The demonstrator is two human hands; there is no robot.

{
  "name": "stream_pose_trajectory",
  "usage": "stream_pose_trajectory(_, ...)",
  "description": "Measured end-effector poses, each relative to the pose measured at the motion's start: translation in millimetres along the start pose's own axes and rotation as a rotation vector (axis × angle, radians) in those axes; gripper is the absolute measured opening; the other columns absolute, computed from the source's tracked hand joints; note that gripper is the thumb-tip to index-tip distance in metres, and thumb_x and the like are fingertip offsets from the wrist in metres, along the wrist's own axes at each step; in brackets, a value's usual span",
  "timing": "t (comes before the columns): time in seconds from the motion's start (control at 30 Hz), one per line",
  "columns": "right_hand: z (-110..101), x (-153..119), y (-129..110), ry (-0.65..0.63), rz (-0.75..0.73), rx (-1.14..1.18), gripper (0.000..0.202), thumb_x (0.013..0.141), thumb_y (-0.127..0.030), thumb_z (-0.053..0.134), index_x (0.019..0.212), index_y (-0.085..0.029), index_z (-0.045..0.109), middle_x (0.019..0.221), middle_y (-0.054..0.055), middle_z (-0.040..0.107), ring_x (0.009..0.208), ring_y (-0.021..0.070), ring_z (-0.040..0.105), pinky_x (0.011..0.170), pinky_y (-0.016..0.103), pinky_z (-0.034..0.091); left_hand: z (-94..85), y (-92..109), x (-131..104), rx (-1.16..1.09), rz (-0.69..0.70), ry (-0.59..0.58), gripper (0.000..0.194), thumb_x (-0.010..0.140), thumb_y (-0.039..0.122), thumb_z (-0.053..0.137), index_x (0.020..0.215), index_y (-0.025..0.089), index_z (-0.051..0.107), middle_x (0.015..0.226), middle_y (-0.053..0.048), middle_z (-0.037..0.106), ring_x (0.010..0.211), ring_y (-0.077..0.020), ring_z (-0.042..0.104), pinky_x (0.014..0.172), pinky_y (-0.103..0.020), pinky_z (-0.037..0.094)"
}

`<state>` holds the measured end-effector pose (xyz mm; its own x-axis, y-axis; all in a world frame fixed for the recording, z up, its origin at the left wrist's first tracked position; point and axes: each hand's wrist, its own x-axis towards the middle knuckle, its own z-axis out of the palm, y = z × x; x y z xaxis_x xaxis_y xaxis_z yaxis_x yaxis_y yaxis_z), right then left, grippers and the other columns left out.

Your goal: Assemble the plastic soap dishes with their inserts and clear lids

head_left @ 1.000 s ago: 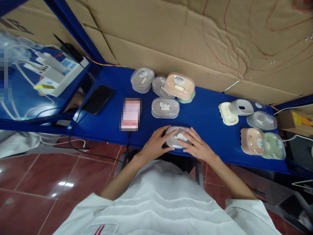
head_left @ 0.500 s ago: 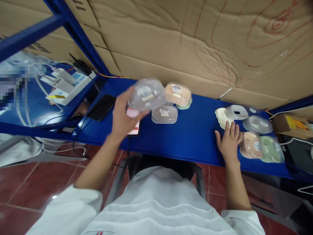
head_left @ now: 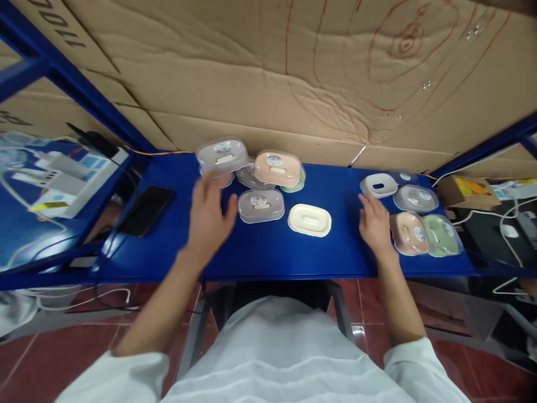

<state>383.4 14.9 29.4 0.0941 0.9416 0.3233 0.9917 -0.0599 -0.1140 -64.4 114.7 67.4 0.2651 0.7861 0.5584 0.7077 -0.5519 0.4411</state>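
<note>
My left hand is open, thumb and fingers apart, just in front of a grey oval box with a clear lid that rests on another box. Beside it lie a second grey clear-lidded box and a peach one, which sits partly over a green piece. A cream oval tray lies flat between my hands. My right hand is open, its fingertips at the near edge of a white oval piece with a slot; whether they touch it I cannot tell.
Right of my right hand sit peach, green and grey lidded boxes. A black phone-like slab and a power strip are at the left. Cardboard walls the back of the blue table.
My left hand has set the grey lidded box down on the back-left group and let go. The cream tray has moved from beside my right hand to mid-table. The camera view has shifted.
</note>
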Motion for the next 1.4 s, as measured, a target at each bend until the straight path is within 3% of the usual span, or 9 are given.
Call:
stream_pose_trajectory(0.13, 12.0, 43.7, 16.1, -0.109, 0.229, -0.169, 0.067, 0.095, -0.013, 0.041, 0.161, -0.003, 0.039, 0.160, 0.029, 0.048, 0.152, 0.0430, 0.041, 0.120, 0.074, 0.025, 37.2, 89.2, -50.3, -0.082, 0.187, -0.343, 0.046, 0.106, 0.019, 0.047, 0.150, 0.026, 0.056, 0.160, -0.011, 0.053, 0.149, -0.0300, 0.050, 0.123, -0.052, 0.045)
stream_pose_trajectory(0.23, 12.2, 40.6, -0.3, -0.184, 0.041, -0.015, 0.056, 0.101, -0.022, 0.044, 0.156, -0.014, 0.050, 0.150, 0.022, 0.062, 0.140, 0.0378, 0.055, 0.119, 0.068, 0.028, 66.2, 114.2, -66.7, -0.033, 0.220, -0.437, 0.046, 0.103, 0.013, 0.049, 0.146, 0.022, 0.061, 0.154, -0.014, 0.060, 0.149, -0.0349, 0.050, 0.124, -0.060, 0.039)
stream_pose_trajectory(0.37, 5.4, 11.2, -19.8, -0.154, -0.276, 0.175, 0.053, 0.107, -0.044, 0.051, 0.158, -0.027, 0.051, 0.158, 0.012, 0.058, 0.145, 0.0324, 0.052, 0.121, 0.058, 0.030, 69.7, 105.5, -80.4, -0.038, 0.259, -0.485, 0.039, 0.102, 0.009, 0.051, 0.133, 0.024, 0.070, 0.129, -0.011, 0.074, 0.127, -0.0309, 0.063, 0.105, -0.050, 0.051)
stream_pose_trajectory(0.53, -4.4, -13.0, -34.9, -0.029, -0.277, 0.192, 0.035, 0.108, -0.046, 0.056, 0.132, -0.028, 0.073, 0.130, 0.010, 0.075, 0.124, 0.0309, 0.063, 0.115, 0.055, 0.037, 55.3, 89.4, -99.9, -0.092, 0.231, -0.449, 0.028, 0.107, 0.023, 0.054, 0.129, 0.028, 0.072, 0.120, -0.008, 0.076, 0.111, -0.0260, 0.067, 0.096, -0.044, 0.051)
stream_pose_trajectory(0.83, -8.1, -72.4, -110.9, -0.137, -0.605, 0.288, 0.042, 0.109, -0.020, 0.051, 0.150, -0.023, 0.060, 0.140, 0.011, 0.071, 0.141, 0.0242, 0.060, 0.120, 0.047, 0.047, 54.0, 79.6, -98.7, -0.048, 0.166, -0.333, 0.045, 0.106, 0.030, 0.061, 0.151, 0.030, 0.060, 0.164, -0.013, 0.050, 0.150, -0.0340, 0.049, 0.119, -0.054, 0.047)
stream_pose_trajectory(1.03, -13.0, -52.7, -90.6, -0.225, -0.701, 0.275, 0.046, 0.108, -0.023, 0.053, 0.153, -0.026, 0.059, 0.145, 0.009, 0.069, 0.143, 0.0252, 0.059, 0.123, 0.049, 0.047, 50.2, 73.2, -102.0, -0.011, 0.223, -0.374, 0.030, 0.106, 0.028, 0.060, 0.133, 0.027, 0.073, 0.150, -0.009, 0.066, 0.142, -0.0323, 0.058, 0.112, -0.052, 0.055)
stream_pose_trajectory(1.1, -15.0, -12.5, -62.3, -0.232, -0.576, 0.290, 0.041, 0.110, -0.035, 0.049, 0.148, -0.030, 0.063, 0.143, 0.008, 0.070, 0.140, 0.0256, 0.061, 0.121, 0.050, 0.048, 50.1, 74.5, -101.4, -0.005, 0.215, -0.374, 0.030, 0.106, 0.029, 0.061, 0.133, 0.028, 0.073, 0.150, -0.009, 0.066, 0.140, -0.0334, 0.058, 0.110, -0.052, 0.056)
stream_pose_trajectory(1.23, -6.7, 92.2, 11.9, -0.106, 0.327, -0.063, 0.063, 0.113, -0.051, 0.032, 0.154, -0.007, 0.053, 0.159, 0.027, 0.051, 0.148, 0.0331, 0.049, 0.125, 0.053, 0.035, 50.1, 76.4, -99.3, -0.030, 0.194, -0.378, 0.030, 0.106, 0.027, 0.060, 0.133, 0.028, 0.073, 0.151, -0.009, 0.064, 0.141, -0.0335, 0.057, 0.111, -0.053, 0.054)
stream_pose_trajectory(1.4, 17.1, 143.9, 40.1, -0.093, 0.643, -0.170, 0.078, 0.107, -0.051, 0.043, 0.149, 0.015, 0.042, 0.153, 0.048, 0.039, 0.146, 0.0518, 0.041, 0.116, 0.073, 0.028, 48.5, 76.0, -98.7, -0.041, 0.196, -0.393, 0.032, 0.107, 0.025, 0.057, 0.135, 0.028, 0.071, 0.153, -0.009, 0.062, 0.141, -0.0329, 0.055, 0.113, -0.053, 0.053)
